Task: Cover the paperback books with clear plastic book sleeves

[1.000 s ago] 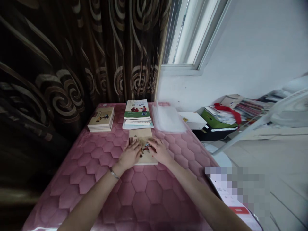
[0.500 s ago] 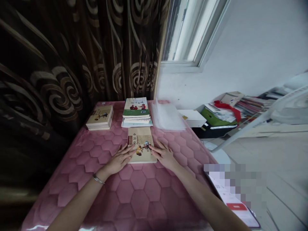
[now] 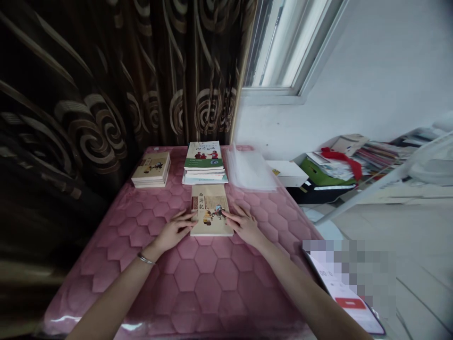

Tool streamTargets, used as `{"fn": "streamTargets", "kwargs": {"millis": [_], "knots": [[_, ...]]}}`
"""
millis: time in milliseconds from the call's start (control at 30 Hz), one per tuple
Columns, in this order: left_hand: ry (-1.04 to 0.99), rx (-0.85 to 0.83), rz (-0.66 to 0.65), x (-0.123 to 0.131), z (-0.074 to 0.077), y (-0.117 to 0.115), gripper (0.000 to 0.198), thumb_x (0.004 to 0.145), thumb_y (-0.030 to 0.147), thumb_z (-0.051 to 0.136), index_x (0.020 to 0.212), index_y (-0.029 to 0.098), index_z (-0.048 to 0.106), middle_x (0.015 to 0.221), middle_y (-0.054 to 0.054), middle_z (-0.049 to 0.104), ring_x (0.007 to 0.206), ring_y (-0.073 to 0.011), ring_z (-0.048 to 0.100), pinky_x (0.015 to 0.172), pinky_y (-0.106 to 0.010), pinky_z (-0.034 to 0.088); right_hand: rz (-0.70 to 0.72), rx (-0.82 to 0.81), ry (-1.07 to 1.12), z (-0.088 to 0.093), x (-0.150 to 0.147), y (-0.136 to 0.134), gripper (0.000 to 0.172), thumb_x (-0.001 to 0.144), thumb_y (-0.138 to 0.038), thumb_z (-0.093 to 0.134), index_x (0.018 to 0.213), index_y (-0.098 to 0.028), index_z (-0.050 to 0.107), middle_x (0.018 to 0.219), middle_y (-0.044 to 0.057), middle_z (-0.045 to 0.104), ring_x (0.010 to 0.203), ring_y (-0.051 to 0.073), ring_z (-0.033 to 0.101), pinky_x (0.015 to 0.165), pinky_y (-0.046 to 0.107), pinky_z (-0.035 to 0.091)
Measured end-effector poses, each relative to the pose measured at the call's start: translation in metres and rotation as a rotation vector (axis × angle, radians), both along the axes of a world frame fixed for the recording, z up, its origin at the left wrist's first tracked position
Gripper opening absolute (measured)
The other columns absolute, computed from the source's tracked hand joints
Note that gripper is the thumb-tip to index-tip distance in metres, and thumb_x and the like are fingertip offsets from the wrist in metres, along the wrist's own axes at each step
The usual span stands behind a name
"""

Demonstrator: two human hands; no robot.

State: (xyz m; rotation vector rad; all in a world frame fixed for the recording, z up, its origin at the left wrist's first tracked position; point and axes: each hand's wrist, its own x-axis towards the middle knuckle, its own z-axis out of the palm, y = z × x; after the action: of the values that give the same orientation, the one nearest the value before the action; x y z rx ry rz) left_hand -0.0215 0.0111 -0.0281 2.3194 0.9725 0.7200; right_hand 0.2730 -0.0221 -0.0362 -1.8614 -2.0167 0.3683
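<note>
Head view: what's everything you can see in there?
Table: 1, pink, centre
Book: 1, tan, mid-table
Left book stack: 1, tan, table's far left
Taller book stack: 1, white-green top, far middle
Plastic sheets: uncounted, clear, table's far right
Box: 1, white, right of plastic sheets
Container: 1, green, right of box
Cloth: 1, red, above container
Papers: uncounted, mixed colours, right of cloth
Phone: 1, white screen, lower right
Stand: 1, white, right
Curtain: 1, brown, left
Window: 1, whitish, top
Wall: 1, white, upper right
Floor: 1, pale, lower right
Bracelet: 1, silver, lower left of centre
Left hand: 1, bare, touching book's left edge
Right hand: 1, bare, touching book's right edge
</note>
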Motion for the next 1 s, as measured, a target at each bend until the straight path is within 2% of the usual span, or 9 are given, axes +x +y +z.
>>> {"fn": "streamTargets", "kwargs": {"millis": [67,133,233,333,467,567,733,1000], "knots": [[0.033,0.047,-0.003,0.001,0.002,-0.009,0.029,0.089,0.024,0.049,0.111,0.029,0.069,0.129,-0.003,0.062,0.129,-0.0191,0.048,0.114,-0.046,0.029,0.031,0.064,-0.012,0.002,-0.003,-0.005,0.033,0.092,-0.034,0.049,0.122,-0.042,0.061,0.148,-0.003,0.041,0.135,0.031,0.033,0.102,0.053,0.035],[0.082,0.101,-0.007,0.004,0.004,-0.019,0.031,0.088,0.025,0.053,0.116,0.027,0.066,0.13,-0.004,0.061,0.132,-0.0211,0.044,0.113,-0.046,0.031,0.123,0.168,-0.023,0.005,-0.012,-0.016,0.03,0.091,-0.031,0.051,0.115,-0.038,0.067,0.144,-0.002,0.046,0.133,0.03,0.034,0.103,0.051,0.035],[0.119,0.175,0.01,0.016,0.003,-0.032,0.035,0.082,0.024,0.062,0.116,0.026,0.065,0.13,-0.006,0.061,0.126,-0.0237,0.05,0.112,-0.047,0.031,0.266,0.302,-0.012,0.007,-0.036,-0.033,0.024,0.088,-0.033,0.057,0.108,-0.034,0.071,0.129,0.002,0.06,0.127,0.028,0.041,0.1,0.047,0.037],[0.141,0.226,0.058,0.031,0.001,-0.036,0.026,0.082,0.021,0.061,0.106,0.026,0.069,0.118,-0.007,0.067,0.113,-0.0229,0.058,0.11,-0.048,0.033,0.295,0.361,0.005,0.003,-0.059,-0.04,0.021,0.088,-0.028,0.059,0.105,-0.031,0.07,0.114,0.003,0.067,0.112,0.023,0.051,0.091,0.04,0.041],[0.198,0.283,0.066,0.043,0.0,-0.033,0.022,0.085,0.018,0.055,0.097,0.026,0.071,0.104,-0.006,0.071,0.101,-0.0212,0.062,0.106,-0.046,0.036,0.309,0.412,-0.012,-0.003,-0.069,-0.032,0.014,0.088,-0.023,0.061,0.094,-0.027,0.073,0.098,0.003,0.07,0.097,0.02,0.056,0.084,0.036,0.044],[0.211,0.31,0.042,0.042,0.0,-0.03,0.021,0.086,0.018,0.054,0.094,0.026,0.071,0.102,-0.004,0.072,0.097,-0.0203,0.062,0.105,-0.045,0.035,0.322,0.439,-0.039,-0.004,-0.068,-0.027,0.015,0.089,-0.024,0.06,0.089,-0.028,0.074,0.092,0.002,0.071,0.093,0.02,0.055,0.084,0.035,0.043],[0.186,0.301,0.001,0.033,0.0,-0.025,0.02,0.088,0.023,0.054,0.084,0.029,0.073,0.1,-0.001,0.073,0.094,-0.0187,0.061,0.104,-0.042,0.034,0.308,0.431,-0.04,-0.001,-0.058,-0.028,0.018,0.09,-0.026,0.058,0.085,-0.03,0.074,0.095,-0.001,0.073,0.093,0.019,0.055,0.081,0.034,0.042],[0.214,0.327,0.071,0.004,0.001,-0.023,0.018,0.088,0.03,0.058,0.078,0.033,0.073,0.097,0.002,0.074,0.096,-0.0201,0.059,0.099,-0.044,0.029,0.234,0.348,-0.014,-0.003,-0.016,-0.036,0.017,0.09,-0.028,0.058,0.089,-0.031,0.075,0.102,-0.001,0.073,0.098,0.02,0.054,0.085,0.035,0.041]]}}
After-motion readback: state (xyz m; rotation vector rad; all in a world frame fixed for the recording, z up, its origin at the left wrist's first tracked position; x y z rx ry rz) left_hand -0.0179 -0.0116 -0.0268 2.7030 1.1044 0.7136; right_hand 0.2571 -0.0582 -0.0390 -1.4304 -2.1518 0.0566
